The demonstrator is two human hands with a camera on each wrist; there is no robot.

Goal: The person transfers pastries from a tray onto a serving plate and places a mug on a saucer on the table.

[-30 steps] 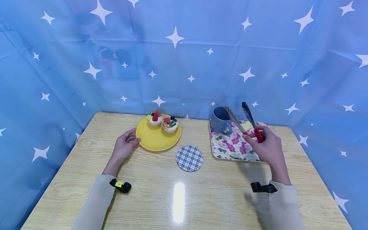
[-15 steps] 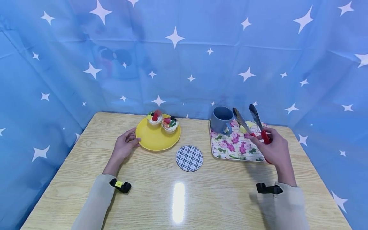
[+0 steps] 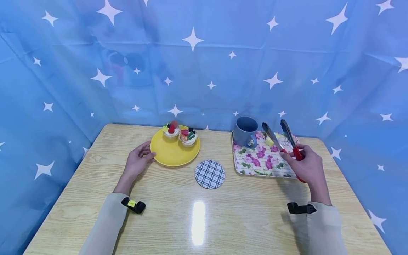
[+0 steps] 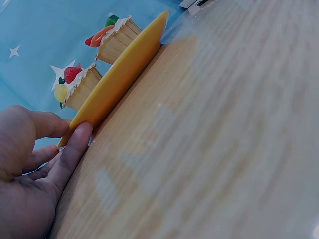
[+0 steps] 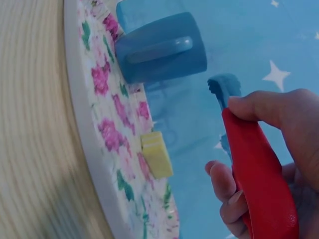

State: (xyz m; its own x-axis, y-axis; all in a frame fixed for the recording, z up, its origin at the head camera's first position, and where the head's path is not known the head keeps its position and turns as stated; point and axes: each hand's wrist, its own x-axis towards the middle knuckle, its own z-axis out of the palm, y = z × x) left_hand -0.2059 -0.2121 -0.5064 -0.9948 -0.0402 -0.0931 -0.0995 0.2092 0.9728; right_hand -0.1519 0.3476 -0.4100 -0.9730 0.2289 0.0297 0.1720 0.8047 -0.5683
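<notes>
My left hand (image 3: 136,162) pinches the left rim of a round yellow plate (image 3: 172,157); in the left wrist view the thumb lies along the rim's near side, fingers opposite. Two fruit-topped cupcakes sit toward the plate's back, one cupcake (image 3: 171,130) behind the other cupcake (image 3: 188,138). On the right, my right hand (image 3: 308,165) grips tongs by their red handles (image 5: 259,174), the dark scalloped tips spread apart and pointing away. They hold nothing and hang over the floral tray (image 3: 255,169). A small yellow layered block (image 5: 156,155) lies on that tray, below the tips.
A blue-grey mug (image 3: 244,132) stands upright at the tray's back left corner, handle to the right. Between plate and tray lies a round plaid coaster (image 3: 209,174) on the wooden table (image 3: 165,219). A blue starry curtain (image 3: 204,63) hangs right behind the table.
My right hand has drawn the tongs right and slightly toward me, their tips moving off the mug's side. The left hand and the plate stay as they were.
</notes>
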